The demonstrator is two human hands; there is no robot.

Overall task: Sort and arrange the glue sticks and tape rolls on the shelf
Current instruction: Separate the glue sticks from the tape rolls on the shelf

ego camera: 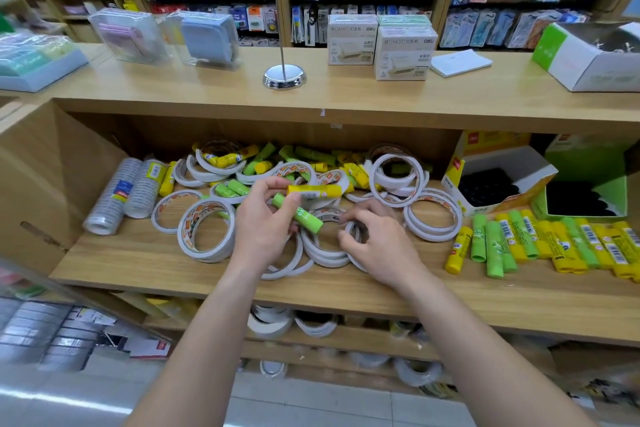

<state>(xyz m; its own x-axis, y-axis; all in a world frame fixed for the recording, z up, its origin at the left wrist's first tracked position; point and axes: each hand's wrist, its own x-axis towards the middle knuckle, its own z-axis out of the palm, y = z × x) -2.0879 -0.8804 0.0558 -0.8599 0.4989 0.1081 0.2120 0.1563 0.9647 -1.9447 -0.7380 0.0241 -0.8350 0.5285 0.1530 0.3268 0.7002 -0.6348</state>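
The left hand (266,218) pinches a yellow glue stick (314,191) and a green glue stick (298,213) above the tape pile (207,232); the right hand (374,239), beside it, grips a tape roll (351,230) (either stick could slip loose).

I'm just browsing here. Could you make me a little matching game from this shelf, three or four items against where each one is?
Items:
1. green glue stick
2. row of glue sticks
3. clear tape stack
4. chrome stand base

Places:
A. top counter
B. shelf's left end
C. left hand
D. shelf's right side, lying side by side

Pairs: 1-C, 2-D, 3-B, 4-A
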